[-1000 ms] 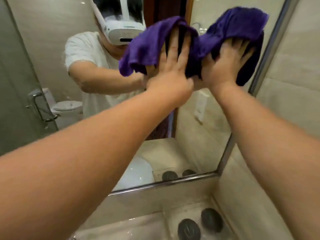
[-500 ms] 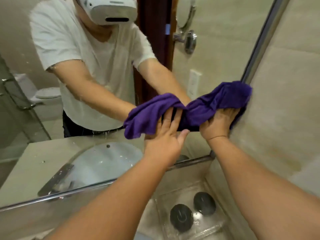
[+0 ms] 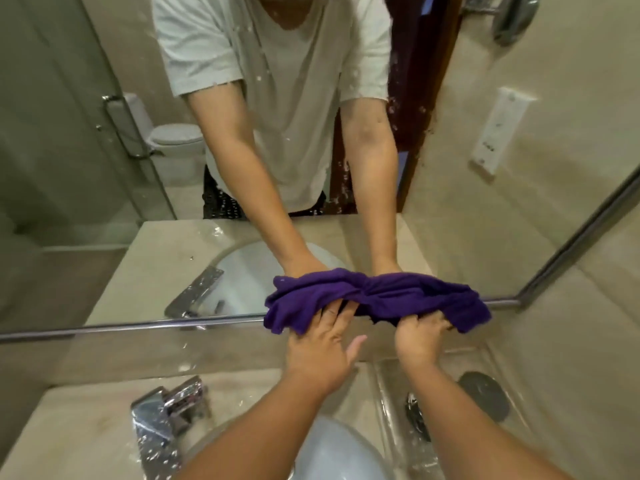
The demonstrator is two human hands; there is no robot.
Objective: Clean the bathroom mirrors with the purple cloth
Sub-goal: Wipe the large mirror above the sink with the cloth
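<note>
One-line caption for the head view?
Left hand presses, right hand grips the cloth at the bottom edge of the mirror, above the sink.

Flat left hand [image 3: 322, 351], curled right hand [image 3: 419, 337].

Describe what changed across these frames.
The left hand and right hand wiped the purple cloth down the mirror, from its upper right to its bottom frame. Both hands stayed on the cloth; nothing was released.
</note>
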